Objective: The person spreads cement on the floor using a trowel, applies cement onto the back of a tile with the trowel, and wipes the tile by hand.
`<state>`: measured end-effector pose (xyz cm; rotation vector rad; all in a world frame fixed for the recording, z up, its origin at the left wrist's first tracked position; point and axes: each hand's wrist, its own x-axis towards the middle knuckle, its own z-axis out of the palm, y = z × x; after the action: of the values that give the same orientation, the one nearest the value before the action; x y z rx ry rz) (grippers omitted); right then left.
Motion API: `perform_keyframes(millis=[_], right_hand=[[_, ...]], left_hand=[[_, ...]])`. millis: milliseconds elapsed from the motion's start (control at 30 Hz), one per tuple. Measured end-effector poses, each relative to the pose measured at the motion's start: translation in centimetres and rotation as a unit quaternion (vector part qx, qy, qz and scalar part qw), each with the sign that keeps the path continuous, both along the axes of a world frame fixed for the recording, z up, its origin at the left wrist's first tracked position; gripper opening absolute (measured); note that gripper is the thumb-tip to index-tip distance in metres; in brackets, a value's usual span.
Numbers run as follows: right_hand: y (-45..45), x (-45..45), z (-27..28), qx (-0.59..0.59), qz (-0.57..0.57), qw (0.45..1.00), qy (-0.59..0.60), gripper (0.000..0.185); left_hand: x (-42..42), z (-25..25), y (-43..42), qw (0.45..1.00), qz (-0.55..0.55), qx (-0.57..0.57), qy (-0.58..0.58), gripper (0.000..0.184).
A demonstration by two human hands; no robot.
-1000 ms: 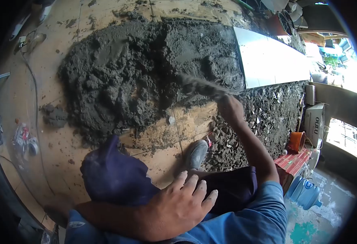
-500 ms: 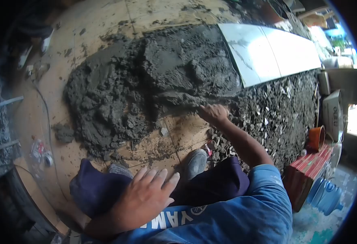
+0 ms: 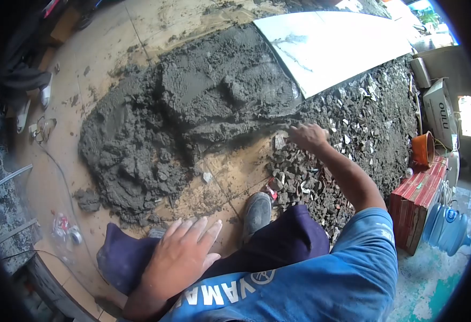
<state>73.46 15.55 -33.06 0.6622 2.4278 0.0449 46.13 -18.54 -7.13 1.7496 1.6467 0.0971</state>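
Note:
My right hand (image 3: 309, 137) is closed at the near edge of the wet grey mortar (image 3: 208, 91), beside the broken rubble bed (image 3: 348, 145). It seems to grip a trowel (image 3: 274, 129), whose mortar-coloured blade points left along that edge; the handle is hidden in my fingers. My left hand (image 3: 179, 255) hangs over my lap near the left knee, fingers stretched and holding nothing. Beyond the mortar, glossy white tile (image 3: 321, 53) lies flush against its right side, reflecting bright light.
Red-striped boxes (image 3: 418, 188), an orange bucket (image 3: 422, 149) and a blue water jug (image 3: 445, 228) stand at the right. A cable (image 3: 61, 166) runs across the tan tiled floor (image 3: 219, 177) at left. A person's feet (image 3: 34, 104) show at far left.
My right hand has moved right along the mortar edge, drawing the tool toward the rubble. The left hand stays over my lap. The camera view has shifted slightly.

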Motion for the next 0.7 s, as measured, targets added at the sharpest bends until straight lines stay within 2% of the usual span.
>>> perform_keyframes(millis=[33,133,200,267,333,400,467,533,567,600,633,700], right_hand=[[1.2,0.3,0.8,0.025,0.035,0.997,-0.065,0.034],[6.4,-0.2,0.8,0.072,-0.010,0.993,-0.093,0.029],[7.7,-0.3,-0.3,0.086,-0.017,0.995,-0.036,0.032],[8.0,0.5,-0.2,0.079,-0.014,0.997,-0.024,0.028],[6.9,1.9,2.1,0.099,-0.055,0.994,0.001,0.024],[5.9,2.6,5.4,0.047,-0.107,0.989,-0.088,0.024],[4.1,5.1,7.1,-0.032,-0.103,0.987,0.117,0.025],[2.0,3.4,8.1,-0.115,-0.122,0.962,0.215,0.028],[1.1,1.4,8.6,-0.185,-0.272,0.923,0.198,0.031],[-0.4,-2.7,11.5,-0.221,-0.376,0.882,0.179,0.033],[0.2,-3.6,9.5,-0.278,-0.396,0.847,0.221,0.033],[1.2,-6.5,5.5,-0.347,-0.421,0.811,0.212,0.034]], left_hand=[[-0.1,0.0,0.0,1.000,-0.001,-0.001,-0.006,0.058],[-0.2,-0.4,0.0,1.000,0.001,-0.003,-0.010,0.058],[-0.4,-0.2,0.2,1.000,0.001,0.002,-0.004,0.058],[-0.6,-0.2,-0.2,1.000,0.007,0.003,-0.002,0.058],[-0.9,-0.2,-0.7,1.000,0.011,0.009,0.011,0.060],[-1.3,0.0,-1.2,1.000,0.017,0.009,0.011,0.060],[-1.9,0.2,-1.4,0.999,0.027,0.011,0.012,0.060],[-2.1,0.2,-1.4,0.999,0.032,0.014,0.013,0.061],[-2.1,0.2,-1.4,0.999,0.033,0.015,0.011,0.061],[-2.0,0.1,-1.2,0.999,0.027,0.016,0.011,0.061],[-2.0,0.0,-1.1,1.000,0.020,0.016,0.012,0.061],[-1.9,-0.1,-0.8,1.000,0.016,0.019,0.006,0.060]])
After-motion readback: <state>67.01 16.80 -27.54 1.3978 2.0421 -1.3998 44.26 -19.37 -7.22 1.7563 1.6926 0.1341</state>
